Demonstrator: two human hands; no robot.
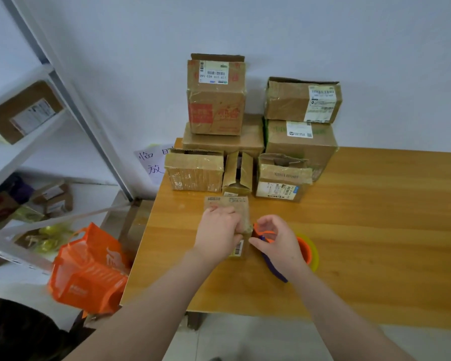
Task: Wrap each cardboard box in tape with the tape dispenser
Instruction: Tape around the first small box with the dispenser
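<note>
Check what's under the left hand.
A small cardboard box flat on the table, held by the left hand. Its far end and a barcode label show; the middle of its top is covered.

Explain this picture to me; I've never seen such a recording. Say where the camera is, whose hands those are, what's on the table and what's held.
No machine here: a person wears one camera on the head, looking down at their own arms. The left hand holds a small cardboard box on the wooden table. The right hand holds an orange tape dispenser at the box's right side. More cardboard boxes are stacked by the wall. An orange bag sits left of the table.
</note>
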